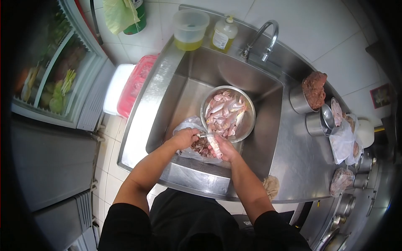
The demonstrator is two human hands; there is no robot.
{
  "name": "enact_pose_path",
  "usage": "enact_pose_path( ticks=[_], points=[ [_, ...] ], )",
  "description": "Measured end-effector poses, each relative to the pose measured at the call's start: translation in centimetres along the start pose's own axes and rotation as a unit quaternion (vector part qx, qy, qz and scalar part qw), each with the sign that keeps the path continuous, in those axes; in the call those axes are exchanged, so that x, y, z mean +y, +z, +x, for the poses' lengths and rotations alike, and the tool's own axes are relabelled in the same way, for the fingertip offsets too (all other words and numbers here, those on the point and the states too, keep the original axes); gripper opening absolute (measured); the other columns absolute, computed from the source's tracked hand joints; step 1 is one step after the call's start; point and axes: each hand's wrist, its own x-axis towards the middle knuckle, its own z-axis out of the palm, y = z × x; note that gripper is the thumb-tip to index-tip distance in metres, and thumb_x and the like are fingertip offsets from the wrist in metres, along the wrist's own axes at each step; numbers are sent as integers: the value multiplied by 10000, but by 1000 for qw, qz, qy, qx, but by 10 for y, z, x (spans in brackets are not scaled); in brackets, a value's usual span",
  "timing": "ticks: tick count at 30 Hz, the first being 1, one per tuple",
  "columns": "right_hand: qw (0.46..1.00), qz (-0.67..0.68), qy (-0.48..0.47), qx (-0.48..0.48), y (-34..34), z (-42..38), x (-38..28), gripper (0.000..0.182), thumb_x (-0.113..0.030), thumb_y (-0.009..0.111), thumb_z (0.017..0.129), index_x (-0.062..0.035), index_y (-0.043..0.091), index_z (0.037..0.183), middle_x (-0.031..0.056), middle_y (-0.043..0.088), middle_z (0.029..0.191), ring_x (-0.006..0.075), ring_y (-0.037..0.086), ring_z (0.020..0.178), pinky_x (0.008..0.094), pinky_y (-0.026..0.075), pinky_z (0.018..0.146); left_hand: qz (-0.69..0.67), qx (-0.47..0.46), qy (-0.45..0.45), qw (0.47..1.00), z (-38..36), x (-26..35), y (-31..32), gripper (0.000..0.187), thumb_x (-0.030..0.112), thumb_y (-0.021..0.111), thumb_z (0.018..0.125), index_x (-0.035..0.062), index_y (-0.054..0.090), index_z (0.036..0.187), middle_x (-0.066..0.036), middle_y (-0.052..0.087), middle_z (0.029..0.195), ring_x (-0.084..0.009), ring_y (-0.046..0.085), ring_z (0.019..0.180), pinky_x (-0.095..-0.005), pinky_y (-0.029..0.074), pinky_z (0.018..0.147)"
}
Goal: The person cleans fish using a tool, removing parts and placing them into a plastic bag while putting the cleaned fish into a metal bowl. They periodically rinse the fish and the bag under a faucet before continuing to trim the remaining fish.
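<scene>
My right hand [226, 148] is closed around a small pinkish fish [214, 145], held over the near part of the sink. My left hand [185, 139] is closed on a small shiny metal tool [202, 135] whose end meets the fish; its exact kind is hard to make out. Below both hands, a clear plastic bag [184, 154] with dark reddish scraps [201, 147] sits in the sink [176, 102]. Just beyond them stands a round metal bowl [249, 121] full of several pale pink fish [224, 111].
A faucet [268, 42], a soap bottle [224, 35] and a plastic tub [191, 29] line the back rim. On the right counter stand a metal pot with minced meat [313, 90] and plastic bags [344, 138]. A cloth [271, 186] lies at the front edge.
</scene>
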Motion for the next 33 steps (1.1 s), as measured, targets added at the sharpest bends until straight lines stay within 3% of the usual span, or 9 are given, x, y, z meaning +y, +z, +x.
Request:
enact_pose_path(
  ticks=[5, 8, 12, 16, 20, 24, 28, 32, 33],
  points=[
    [1000, 4, -1, 7, 3, 1, -2, 351, -381, 350, 1032, -102, 523, 1155, 84, 629, 808, 167, 559, 554, 299, 466, 445, -32, -41, 63, 997, -1, -4, 10, 234, 260, 586, 911, 169, 617, 1124, -153, 638, 1090, -362, 595, 1045, -462, 460, 879],
    [1000, 18, -1, 16, 5, -2, -5, 355, -368, 344, 1035, -99, 523, 1184, 87, 641, 834, 159, 568, 557, 295, 471, 450, -83, 8, -73, 994, 9, -1, -4, 230, 256, 594, 908, 161, 624, 1115, -159, 645, 1077, -369, 601, 1028, -462, 461, 881],
    [999, 20, -30, 14, 2, 4, 1, 400, -429, 359, 1021, -100, 524, 1178, 84, 636, 863, 159, 560, 552, 291, 455, 425, -1, -32, 108, 994, -2, -3, 19, 247, 243, 607, 900, 139, 627, 1123, -170, 664, 1006, -341, 630, 980, -428, 487, 847],
    [999, 2, -43, 24, -5, 10, 6, 359, -360, 328, 1039, -95, 526, 1181, 80, 643, 868, 154, 577, 588, 278, 474, 461, -130, -29, -84, 988, 12, -2, -2, 269, 251, 609, 896, 144, 623, 1143, -176, 653, 1064, -359, 613, 1029, -445, 468, 900],
    [998, 7, -64, 19, -7, 20, 11, 361, -361, 321, 1040, -98, 522, 1185, 81, 637, 875, 153, 570, 591, 273, 466, 462, -10, 12, 136, 991, 4, -14, 30, 249, 260, 584, 908, 123, 616, 1114, -199, 663, 990, -369, 634, 956, -458, 486, 828],
    [998, -3, -52, 21, -2, 13, 6, 364, -373, 328, 1037, -103, 522, 1185, 78, 635, 880, 146, 566, 587, 265, 454, 451, -71, -22, -99, 992, 11, 7, -8, 315, 229, 584, 914, 139, 599, 1216, -188, 642, 1102, -359, 606, 1049, -423, 467, 907],
    [997, -8, -54, 52, -3, 16, 10, 414, -434, 339, 1023, -107, 529, 1192, 65, 638, 882, 140, 562, 579, 272, 443, 439, 19, 22, 176, 984, 6, -11, 31, 258, 247, 576, 912, 101, 611, 1122, -203, 657, 992, -393, 620, 973, -460, 478, 850],
    [998, -8, -63, 28, -11, 20, 14, 637, -633, 291, 962, -99, 535, 1210, 73, 646, 844, 136, 574, 570, 271, 455, 441, -64, 14, -85, 994, 16, 1, -1, 278, 247, 598, 898, 61, 593, 1106, -201, 628, 1086, -389, 586, 1048, -468, 456, 897],
    [997, -2, -69, 17, -9, 19, 13, 705, -690, 283, 936, -94, 536, 1215, 78, 649, 824, 135, 581, 567, 269, 464, 443, -8, -2, -68, 998, 13, 6, -5, 270, 240, 603, 897, 59, 589, 1097, -187, 636, 1069, -389, 592, 1034, -469, 459, 891]
  ],
)
